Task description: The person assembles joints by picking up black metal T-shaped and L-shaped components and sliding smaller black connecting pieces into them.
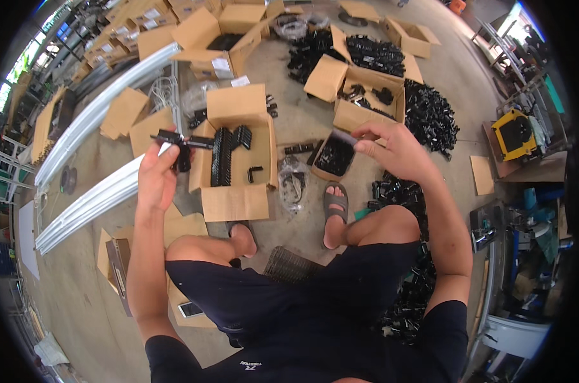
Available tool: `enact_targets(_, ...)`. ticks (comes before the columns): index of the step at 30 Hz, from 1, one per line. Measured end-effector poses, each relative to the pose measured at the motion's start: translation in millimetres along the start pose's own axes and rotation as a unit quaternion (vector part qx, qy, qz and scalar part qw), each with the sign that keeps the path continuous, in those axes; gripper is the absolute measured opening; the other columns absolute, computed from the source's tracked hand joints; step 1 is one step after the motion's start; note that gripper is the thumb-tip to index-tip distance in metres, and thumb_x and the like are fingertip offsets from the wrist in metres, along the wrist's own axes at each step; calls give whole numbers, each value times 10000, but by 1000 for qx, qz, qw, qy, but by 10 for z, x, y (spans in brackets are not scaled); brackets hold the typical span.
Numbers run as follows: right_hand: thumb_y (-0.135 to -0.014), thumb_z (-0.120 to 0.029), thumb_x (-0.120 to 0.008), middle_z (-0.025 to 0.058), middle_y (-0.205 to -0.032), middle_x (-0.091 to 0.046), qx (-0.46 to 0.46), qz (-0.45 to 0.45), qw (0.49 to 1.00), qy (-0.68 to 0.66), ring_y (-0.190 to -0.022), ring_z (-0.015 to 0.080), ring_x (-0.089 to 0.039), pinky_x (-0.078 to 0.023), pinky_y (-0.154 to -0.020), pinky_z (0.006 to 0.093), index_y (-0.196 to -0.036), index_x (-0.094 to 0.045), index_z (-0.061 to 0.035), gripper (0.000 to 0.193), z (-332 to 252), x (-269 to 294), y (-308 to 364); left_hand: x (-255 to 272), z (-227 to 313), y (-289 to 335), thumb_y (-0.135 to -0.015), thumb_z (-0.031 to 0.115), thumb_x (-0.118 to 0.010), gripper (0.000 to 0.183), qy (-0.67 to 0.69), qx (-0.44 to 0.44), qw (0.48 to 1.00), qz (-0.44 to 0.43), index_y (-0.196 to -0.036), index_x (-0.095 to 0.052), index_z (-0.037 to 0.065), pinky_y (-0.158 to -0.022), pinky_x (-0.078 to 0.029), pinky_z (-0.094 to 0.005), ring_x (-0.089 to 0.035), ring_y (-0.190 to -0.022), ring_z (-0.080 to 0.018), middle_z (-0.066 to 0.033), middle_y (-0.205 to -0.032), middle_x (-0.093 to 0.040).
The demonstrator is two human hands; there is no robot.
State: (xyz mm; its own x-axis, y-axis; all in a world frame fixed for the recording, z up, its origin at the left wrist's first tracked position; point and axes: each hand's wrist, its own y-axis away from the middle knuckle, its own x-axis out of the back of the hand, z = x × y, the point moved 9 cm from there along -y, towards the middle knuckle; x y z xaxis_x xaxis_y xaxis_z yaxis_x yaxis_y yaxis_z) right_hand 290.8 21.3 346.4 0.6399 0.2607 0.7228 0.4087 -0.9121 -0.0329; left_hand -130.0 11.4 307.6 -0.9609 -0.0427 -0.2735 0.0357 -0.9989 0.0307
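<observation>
My left hand is closed around a black bracket-like part with several arms, held up left of an open cardboard box. Inside that box stand a tight row of black parts, a short block of them and one loose L-shaped piece. On the right, my right hand has its thumb and fingers bent together at the far right corner of a small carton filled with small black pieces. Whatever lies between those fingertips is too small to make out.
Beyond the small carton sits another open box of black parts, beside heaps of black pieces. Long white profiles lie at the left. A clear plastic bag rests between my feet, and a phone lies on cardboard.
</observation>
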Motion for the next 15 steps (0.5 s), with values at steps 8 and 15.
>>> enact_targets(8, -945, -285, -684, 123, -887, -730, -102, -135, 984, -55, -838, 228, -686, -529, -765, 349, -1053, -723, -19, 290, 1660, -1258, -891, -210, -1370, -882, -977, 97, -638, 432, -15, 148, 984, -98, -1372, -519, -30, -990, -505, -360, -644, -1067, -188, -106, -1160, -679)
enact_targets(15, -861, -254, -693, 190, -914, -727, -37, -316, 947, -55, -896, 367, -692, -542, -798, 421, -994, -745, -36, 260, 2299, -3019, -1366, -81, -2659, -1153, -951, 60, -678, 411, 32, 279, 956, -87, -1343, -572, -8, -997, -506, -354, -641, -1096, -184, -105, -1211, -681)
